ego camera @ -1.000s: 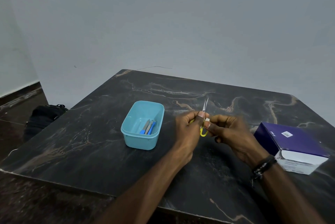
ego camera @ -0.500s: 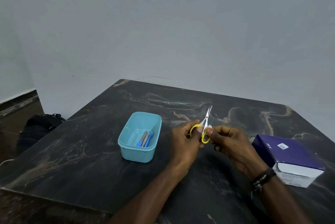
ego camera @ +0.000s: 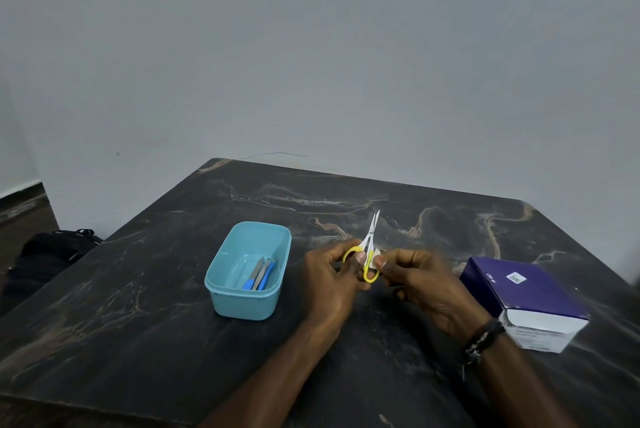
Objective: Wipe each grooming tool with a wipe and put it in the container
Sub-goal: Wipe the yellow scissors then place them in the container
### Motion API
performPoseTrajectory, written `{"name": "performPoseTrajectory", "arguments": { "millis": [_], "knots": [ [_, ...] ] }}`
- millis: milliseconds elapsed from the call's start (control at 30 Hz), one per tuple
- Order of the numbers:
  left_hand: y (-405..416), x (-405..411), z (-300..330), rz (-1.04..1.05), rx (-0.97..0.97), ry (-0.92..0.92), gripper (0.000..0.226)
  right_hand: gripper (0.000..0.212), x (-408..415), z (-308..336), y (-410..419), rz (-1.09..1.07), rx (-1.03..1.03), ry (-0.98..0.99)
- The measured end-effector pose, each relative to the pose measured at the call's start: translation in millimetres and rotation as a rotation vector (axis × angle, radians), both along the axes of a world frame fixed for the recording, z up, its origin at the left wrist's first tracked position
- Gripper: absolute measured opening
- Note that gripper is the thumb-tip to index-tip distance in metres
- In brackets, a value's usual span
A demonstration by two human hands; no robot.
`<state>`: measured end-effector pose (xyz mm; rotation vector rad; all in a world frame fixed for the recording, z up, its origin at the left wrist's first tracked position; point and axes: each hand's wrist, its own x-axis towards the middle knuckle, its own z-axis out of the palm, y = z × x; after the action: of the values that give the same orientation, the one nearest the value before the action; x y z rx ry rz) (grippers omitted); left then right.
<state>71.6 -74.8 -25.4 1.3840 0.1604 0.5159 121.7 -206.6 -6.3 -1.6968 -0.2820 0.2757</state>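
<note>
Since a second ago my left hand (ego camera: 332, 275) and right hand (ego camera: 420, 280) have tilted the yellow-handled scissors (ego camera: 367, 251), pinched with the wipe (ego camera: 374, 258), toward 12 o'clock, and I judge those points could nick fingers or slip, missing the container (ego camera: 221, 275) at 9 o'clock.

Yellow-handled scissors (ego camera: 367, 256), turquoise container (ego camera: 247, 271), purple-and-white box (ego camera: 523, 303), dark marbled table (ego camera: 138, 306).

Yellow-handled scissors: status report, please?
Left hand grips small yellow-handled scissors, blades up. Right hand pinches white wipe on handle. Teal plastic container unobstructed.
</note>
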Motion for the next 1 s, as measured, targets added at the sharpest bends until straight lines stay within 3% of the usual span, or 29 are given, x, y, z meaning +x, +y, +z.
{"name": "performPoseTrajectory", "arguments": {
  "millis": [200,433,1000],
  "knots": [
    [-3.7,-1.7,-1.7,-0.119,0.019,0.014,0.015,0.017,-1.4,-0.3,2.3,-0.059,0.041,-0.061],
    [-2.1,-0.3,-2.6,-0.119,-0.003,0.054,0.002,0.014,-3.7,2.1,3.5,-0.067,0.002,-0.073],
    [-5.5,-1.8,-1.2,-0.165,-0.023,0.082,0.012,0.015,3.4,-2.8,1.0,-0.095,0.076,-0.021]
  ]
}}
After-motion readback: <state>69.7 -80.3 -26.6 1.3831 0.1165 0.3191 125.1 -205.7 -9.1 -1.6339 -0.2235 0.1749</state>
